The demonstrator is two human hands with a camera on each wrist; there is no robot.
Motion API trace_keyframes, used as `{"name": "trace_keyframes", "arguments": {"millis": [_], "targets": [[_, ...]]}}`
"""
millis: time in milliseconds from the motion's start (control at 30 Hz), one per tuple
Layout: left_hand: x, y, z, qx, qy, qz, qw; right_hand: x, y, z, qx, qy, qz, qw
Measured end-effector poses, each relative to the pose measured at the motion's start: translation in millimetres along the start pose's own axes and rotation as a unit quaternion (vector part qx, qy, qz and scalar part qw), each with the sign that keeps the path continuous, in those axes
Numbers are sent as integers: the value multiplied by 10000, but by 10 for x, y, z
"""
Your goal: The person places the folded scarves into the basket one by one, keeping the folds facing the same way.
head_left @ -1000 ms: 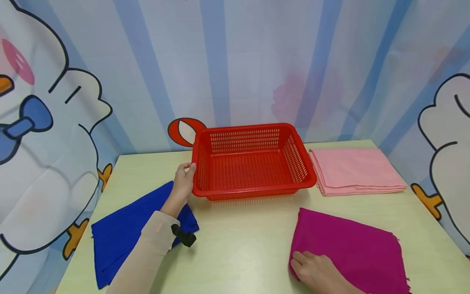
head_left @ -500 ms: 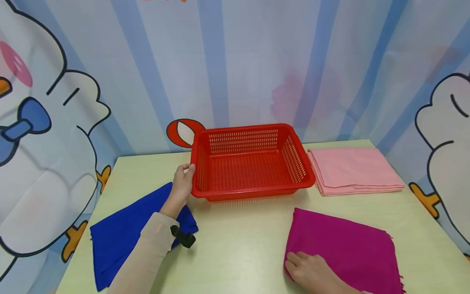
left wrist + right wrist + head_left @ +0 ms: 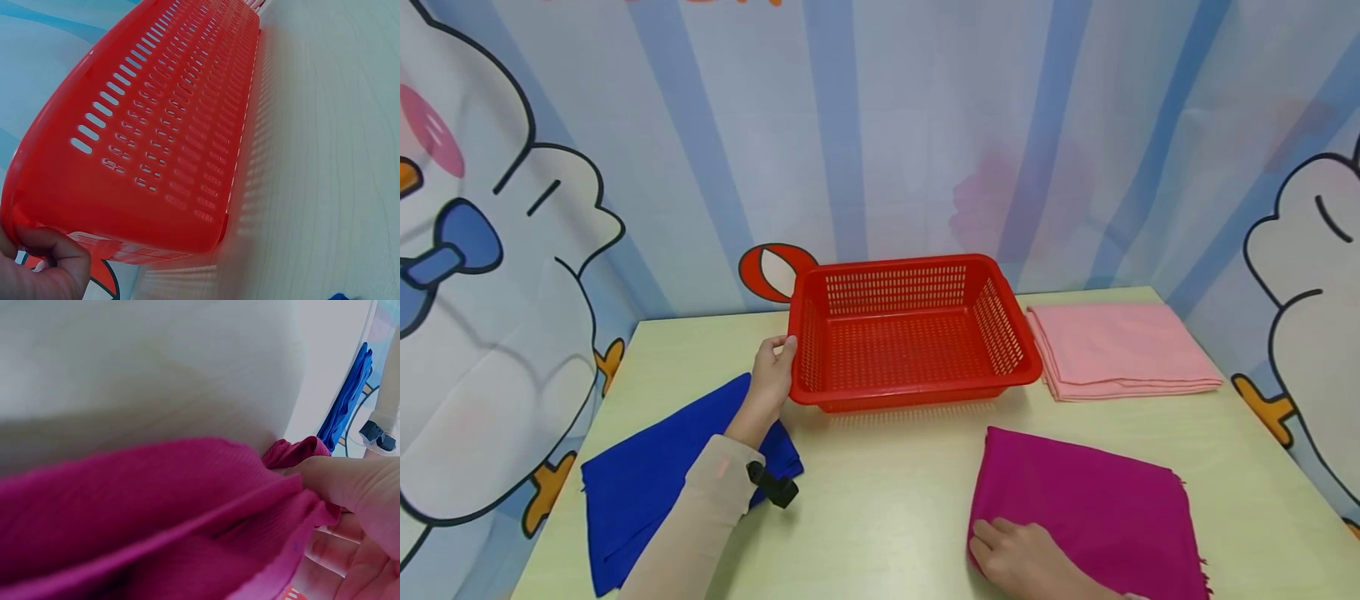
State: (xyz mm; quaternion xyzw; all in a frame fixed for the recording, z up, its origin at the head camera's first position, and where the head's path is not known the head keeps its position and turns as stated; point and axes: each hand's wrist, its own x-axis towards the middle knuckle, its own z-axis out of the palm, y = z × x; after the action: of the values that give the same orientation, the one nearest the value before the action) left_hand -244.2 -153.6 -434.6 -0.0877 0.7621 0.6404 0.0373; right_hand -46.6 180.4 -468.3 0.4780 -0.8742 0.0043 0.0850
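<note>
My left hand [image 3: 769, 379] grips the left rim of a red plastic basket [image 3: 898, 392], which has slotted walls and nothing inside. In the left wrist view, fingers curl around the corner of its rim. My right hand [image 3: 1018, 557] pinches the left edge of a folded magenta cloth [image 3: 1097, 492] at the front right of the table. The right wrist view shows thumb and fingers closed on several layers of the cloth [image 3: 206, 506], its folds bunched at the grip. Below my left forearm lies a folded blue cloth [image 3: 655, 475], partly covered by the arm.
A folded pink cloth [image 3: 1123, 348] lies at the back right, close beside the basket's right end. The pale wooden table [image 3: 880, 508] ends at the back against a printed curtain [image 3: 902, 125] with cartoon figures.
My right hand has slid the magenta cloth a little to the left across the table. The left hand stays on the basket's rim, and the basket stands in the same place.
</note>
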Motion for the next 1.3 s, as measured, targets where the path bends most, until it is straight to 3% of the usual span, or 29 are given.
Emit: {"name": "trace_keyframes", "arguments": {"millis": [467, 667, 1300], "targets": [[-22, 1, 6, 49, -19, 89, 9999, 44, -16, 16, 74, 156, -193, 9997], [-9, -4, 3, 20, -24, 51, 10000, 79, -26, 7, 60, -29, -193, 9998], [-8, -17, -6, 1, -51, 84, 10000, 171, -66, 33, 119, 233, -419, 9988]]}}
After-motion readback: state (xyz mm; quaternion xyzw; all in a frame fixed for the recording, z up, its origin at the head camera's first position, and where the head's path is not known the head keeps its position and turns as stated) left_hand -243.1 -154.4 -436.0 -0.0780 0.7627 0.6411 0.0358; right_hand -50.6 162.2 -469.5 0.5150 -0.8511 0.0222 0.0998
